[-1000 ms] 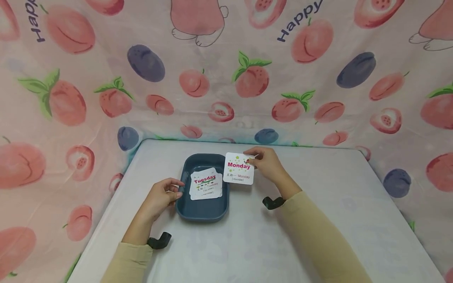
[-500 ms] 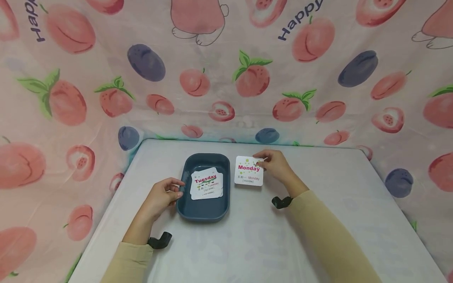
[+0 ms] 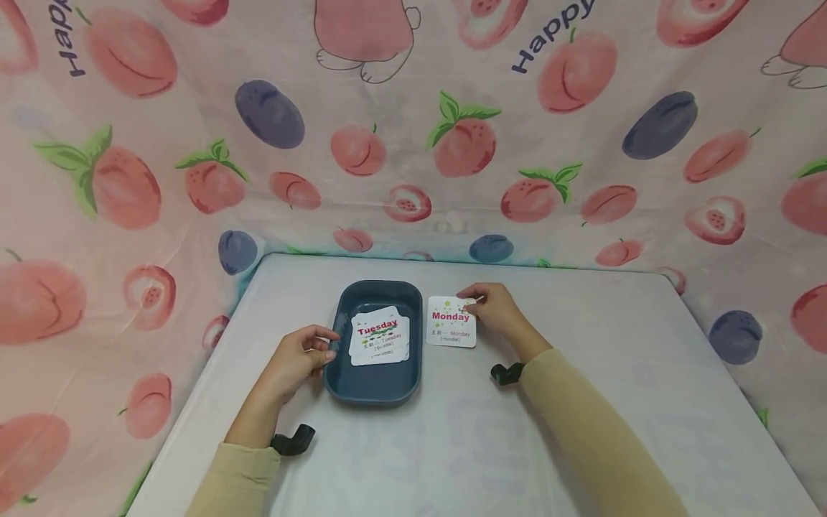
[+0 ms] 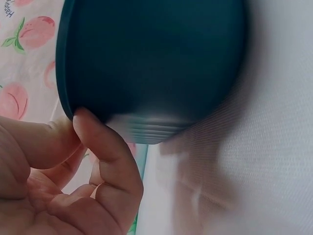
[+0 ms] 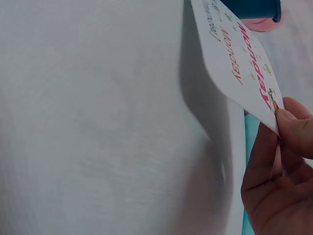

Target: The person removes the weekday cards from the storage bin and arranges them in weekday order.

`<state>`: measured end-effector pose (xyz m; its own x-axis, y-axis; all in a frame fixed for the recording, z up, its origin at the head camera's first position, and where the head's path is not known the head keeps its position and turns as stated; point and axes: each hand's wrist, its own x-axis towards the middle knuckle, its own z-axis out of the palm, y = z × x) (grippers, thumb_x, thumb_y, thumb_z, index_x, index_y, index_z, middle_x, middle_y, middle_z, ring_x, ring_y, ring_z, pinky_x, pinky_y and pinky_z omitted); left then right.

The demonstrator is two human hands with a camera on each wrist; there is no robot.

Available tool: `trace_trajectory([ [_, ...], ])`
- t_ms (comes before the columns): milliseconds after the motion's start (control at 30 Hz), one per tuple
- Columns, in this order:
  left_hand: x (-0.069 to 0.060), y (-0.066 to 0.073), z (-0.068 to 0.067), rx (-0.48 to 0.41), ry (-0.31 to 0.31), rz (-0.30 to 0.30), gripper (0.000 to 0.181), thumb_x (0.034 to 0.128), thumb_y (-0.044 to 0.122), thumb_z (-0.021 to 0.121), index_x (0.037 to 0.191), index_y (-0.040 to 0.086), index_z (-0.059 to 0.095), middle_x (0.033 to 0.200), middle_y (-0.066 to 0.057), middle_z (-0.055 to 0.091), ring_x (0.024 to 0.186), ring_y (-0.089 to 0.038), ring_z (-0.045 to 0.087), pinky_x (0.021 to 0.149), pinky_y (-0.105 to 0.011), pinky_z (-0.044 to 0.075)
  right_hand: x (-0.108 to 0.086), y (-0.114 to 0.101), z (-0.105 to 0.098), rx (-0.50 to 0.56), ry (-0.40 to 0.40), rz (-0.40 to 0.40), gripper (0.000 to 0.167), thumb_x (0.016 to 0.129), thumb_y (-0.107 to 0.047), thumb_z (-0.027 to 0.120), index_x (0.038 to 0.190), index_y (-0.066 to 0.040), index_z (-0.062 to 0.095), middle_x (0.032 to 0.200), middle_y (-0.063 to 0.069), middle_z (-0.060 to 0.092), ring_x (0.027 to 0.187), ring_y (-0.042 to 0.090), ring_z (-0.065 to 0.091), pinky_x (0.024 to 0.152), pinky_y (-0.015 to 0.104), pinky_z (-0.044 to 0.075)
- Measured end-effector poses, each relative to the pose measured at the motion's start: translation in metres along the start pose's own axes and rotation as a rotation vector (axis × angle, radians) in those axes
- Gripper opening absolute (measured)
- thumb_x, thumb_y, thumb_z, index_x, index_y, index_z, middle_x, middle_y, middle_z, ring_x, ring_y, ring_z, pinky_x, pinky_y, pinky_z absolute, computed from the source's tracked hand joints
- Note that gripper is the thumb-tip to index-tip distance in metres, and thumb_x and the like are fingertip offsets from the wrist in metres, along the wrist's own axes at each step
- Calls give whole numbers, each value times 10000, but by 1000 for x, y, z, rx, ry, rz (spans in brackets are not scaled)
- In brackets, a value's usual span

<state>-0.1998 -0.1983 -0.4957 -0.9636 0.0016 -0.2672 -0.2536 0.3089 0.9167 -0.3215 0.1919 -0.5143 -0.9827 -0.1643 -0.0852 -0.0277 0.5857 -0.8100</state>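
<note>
A dark blue rectangular tray point(image 3: 372, 384) stands on the table, with a small stack of cards point(image 3: 380, 336) inside; the top card reads "Tuesday". With thumb and fingers my left hand point(image 3: 300, 359) pinches the tray's left rim, as the left wrist view also shows. My right hand point(image 3: 500, 312) pinches a white square "Monday" card point(image 3: 450, 334) by its upper right edge, just right of the tray. In the right wrist view the Monday card point(image 5: 239, 63) is tilted above the white surface, its shadow beneath it.
A white cloth covers the table point(image 3: 452, 445). Behind and at the sides hangs a pink fruit-print curtain point(image 3: 413, 129). Black wrist mounts point(image 3: 293, 439) sit on both wrists.
My right hand has carried the Monday card from over the tray's right edge to the right, then lowered it and shifted slightly back left. My left hand keeps holding the tray rim.
</note>
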Motion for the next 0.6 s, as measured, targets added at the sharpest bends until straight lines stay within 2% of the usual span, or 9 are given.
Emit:
trace_trajectory([
  [167, 0, 0, 0, -6, -3, -4, 335, 986, -19, 716, 1319, 5, 687, 960, -76, 579, 761, -207, 566, 636, -308, 552, 2, 2, 3, -38, 12, 37, 299, 981, 12, 711, 1260, -73, 778, 1321, 178, 686, 1025, 255, 625, 800, 274, 514],
  [300, -1, 0, -1, -9, -7, -2, 338, 984, -17, 721, 1320, 2, 685, 958, -78, 579, 751, -208, 565, 620, -308, 542, 2, 3, 5, -68, 18, 37, 291, 970, -3, 724, 1244, -78, 784, 1301, 175, 685, 1072, 282, 623, 903, 361, 520],
  [400, -1, 0, -1, -12, -9, -1, 340, 981, -18, 724, 1318, 1, 685, 954, -78, 580, 745, -210, 566, 611, -308, 540, 3, 5, 6, -95, 24, 32, 279, 969, -25, 732, 1238, -81, 781, 1267, 171, 691, 1063, 288, 628, 908, 392, 527],
  [600, 0, 0, -1, -16, -12, -1, 341, 983, -19, 721, 1321, 1, 683, 954, -72, 581, 751, -210, 566, 615, -305, 542, 7, 10, 7, -157, 54, 21, 252, 963, -70, 766, 1212, -106, 783, 1177, 134, 722, 1007, 272, 663, 851, 377, 540],
])
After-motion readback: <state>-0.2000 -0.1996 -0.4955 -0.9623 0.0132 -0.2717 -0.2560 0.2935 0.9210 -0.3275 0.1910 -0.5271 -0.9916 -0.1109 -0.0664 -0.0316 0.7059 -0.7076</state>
